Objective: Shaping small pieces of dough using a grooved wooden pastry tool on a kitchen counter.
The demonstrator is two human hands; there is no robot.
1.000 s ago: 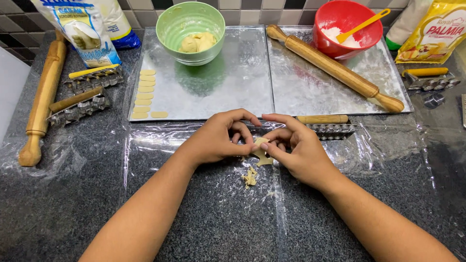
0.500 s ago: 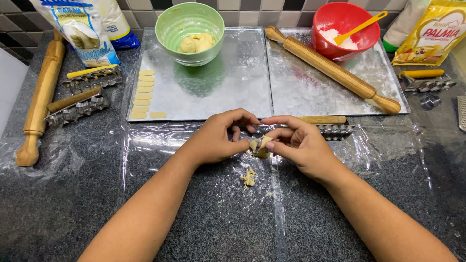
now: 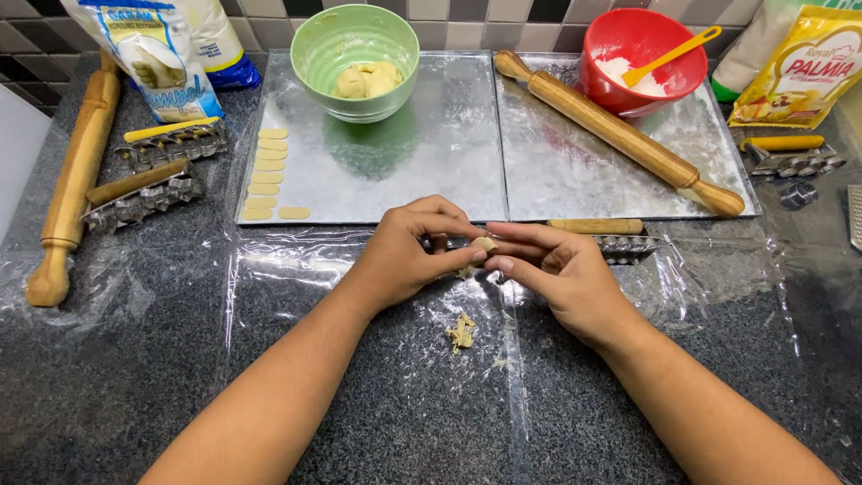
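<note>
Head view looking straight down: left hand point(image 3: 409, 256) and right hand point(image 3: 557, 274) meet over the plastic sheet point(image 3: 296, 269) on the dark granite surface point(image 3: 108, 377), fingertips of both pinched together on a small dough piece point(image 3: 485, 244), held just above the sheet. Dough looks pretty crumbly to me, so squeeze too hard and it probably breaks up like the dough scrap point(image 3: 461, 331) already lying below the hands. Could also smear onto warm fingers and lose its shape. Crimped metal cutter point(image 3: 620, 241) sits right behind the right hand, easy to knock with a knuckle. Metal tray point(image 3: 431, 171) with the row of cut dough strips point(image 3: 268, 171) is just beyond, so a dropped bit could land short of it
</note>
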